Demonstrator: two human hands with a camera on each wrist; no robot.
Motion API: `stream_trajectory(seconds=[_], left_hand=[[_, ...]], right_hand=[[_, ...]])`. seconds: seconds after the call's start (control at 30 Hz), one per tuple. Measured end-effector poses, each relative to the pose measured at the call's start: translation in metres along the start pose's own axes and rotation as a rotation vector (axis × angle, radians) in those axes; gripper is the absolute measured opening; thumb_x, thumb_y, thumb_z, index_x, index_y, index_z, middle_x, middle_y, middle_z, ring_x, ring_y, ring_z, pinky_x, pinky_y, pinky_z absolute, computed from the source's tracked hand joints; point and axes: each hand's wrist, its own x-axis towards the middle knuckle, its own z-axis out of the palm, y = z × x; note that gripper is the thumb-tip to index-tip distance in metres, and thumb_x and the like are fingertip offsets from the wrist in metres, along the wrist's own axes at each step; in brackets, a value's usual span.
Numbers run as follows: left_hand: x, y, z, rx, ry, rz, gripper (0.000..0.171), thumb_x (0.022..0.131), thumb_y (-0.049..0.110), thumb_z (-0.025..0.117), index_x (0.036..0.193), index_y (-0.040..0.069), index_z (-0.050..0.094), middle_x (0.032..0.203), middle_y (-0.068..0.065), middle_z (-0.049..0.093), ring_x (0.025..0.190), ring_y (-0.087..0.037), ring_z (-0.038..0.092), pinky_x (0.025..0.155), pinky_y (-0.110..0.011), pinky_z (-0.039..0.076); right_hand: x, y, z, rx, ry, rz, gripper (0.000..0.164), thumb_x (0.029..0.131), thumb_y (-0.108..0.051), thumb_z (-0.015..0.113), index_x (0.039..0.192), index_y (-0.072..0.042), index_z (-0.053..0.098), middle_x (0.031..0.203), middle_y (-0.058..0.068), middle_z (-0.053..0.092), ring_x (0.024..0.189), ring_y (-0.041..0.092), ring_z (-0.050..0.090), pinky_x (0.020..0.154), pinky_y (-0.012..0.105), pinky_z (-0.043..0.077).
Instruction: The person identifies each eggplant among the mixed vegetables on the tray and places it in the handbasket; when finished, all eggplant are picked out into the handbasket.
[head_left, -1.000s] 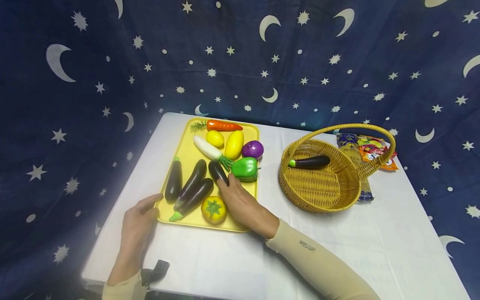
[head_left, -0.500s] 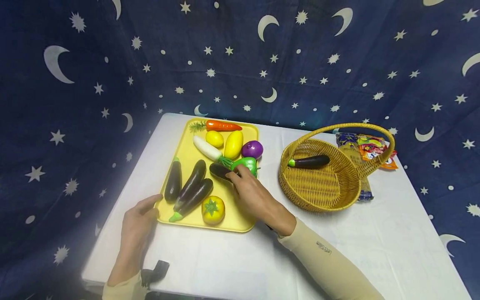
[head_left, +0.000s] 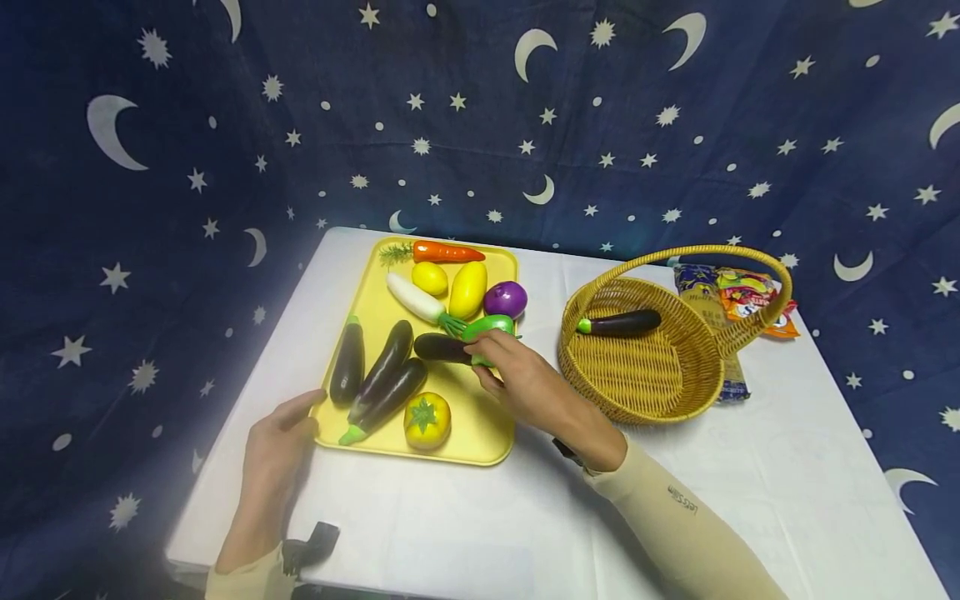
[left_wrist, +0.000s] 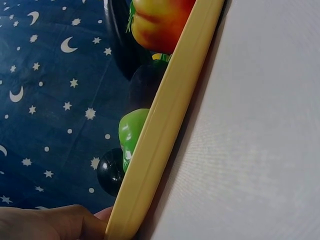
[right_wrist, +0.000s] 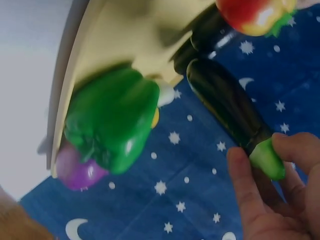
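My right hand (head_left: 528,383) pinches a dark eggplant (head_left: 441,347) by its green stem end (right_wrist: 268,159), thumb on one side and fingers on the other. The eggplant's rounded body points left over the yellow tray (head_left: 472,446). Behind this hand, partly covered, lies a green bell pepper (head_left: 491,325). At the tray's left edge my left hand (head_left: 276,442) holds the rim, its fingertips right at it. Near that hand several more eggplants (head_left: 347,364) lie on the tray, with a yellow-orange persimmon-like fruit (head_left: 427,421) beside them.
Farther back on the tray are a carrot (head_left: 450,252), a white radish (head_left: 412,297), a lemon (head_left: 430,277), a yellow mango (head_left: 468,289) and a purple onion-like ball (head_left: 506,298). To the right stands a wicker basket (head_left: 637,408) holding one eggplant (head_left: 621,323); snack packets (head_left: 750,296) lie behind it.
My right hand has lifted the eggplant by its stem end and shifted right, swinging it from slanted to nearly level in the head view. The left hand has stayed at the tray's rim.
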Motion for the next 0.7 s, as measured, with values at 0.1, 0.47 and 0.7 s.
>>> stream_trajectory(seconds=[0.1, 0.47, 0.7], left_hand=[[0.000, 0.001, 0.001, 0.017, 0.010, 0.008, 0.057, 0.096, 0.008, 0.058, 0.152, 0.020, 0.060, 0.167, -0.009, 0.050, 0.162, -0.041, 0.032, 0.132, -0.065, 0.027], [0.001, 0.000, 0.004, 0.007, 0.023, 0.009, 0.057, 0.096, 0.006, 0.058, 0.151, 0.019, 0.061, 0.166, -0.009, 0.050, 0.162, -0.040, 0.033, 0.133, -0.064, 0.027], [0.000, 0.000, 0.005, 0.009, 0.037, 0.009, 0.058, 0.094, 0.006, 0.058, 0.150, 0.018, 0.062, 0.165, -0.010, 0.052, 0.162, -0.040, 0.033, 0.133, -0.064, 0.027]], right_hand=[[-0.003, 0.000, -0.013, 0.018, 0.030, -0.020, 0.024, 0.096, 0.000, 0.075, 0.119, -0.002, 0.071, 0.122, 0.010, 0.072, 0.113, 0.024, 0.074, 0.100, 0.034, 0.065], [-0.022, 0.012, -0.059, 0.034, 0.131, -0.024, 0.030, 0.090, 0.005, 0.078, 0.119, -0.003, 0.073, 0.119, 0.011, 0.076, 0.106, 0.025, 0.076, 0.088, 0.036, 0.067], [-0.043, 0.018, -0.089, 0.007, 0.139, 0.092, 0.030, 0.092, 0.000, 0.078, 0.121, -0.010, 0.074, 0.122, 0.005, 0.077, 0.109, 0.022, 0.075, 0.101, 0.023, 0.059]])
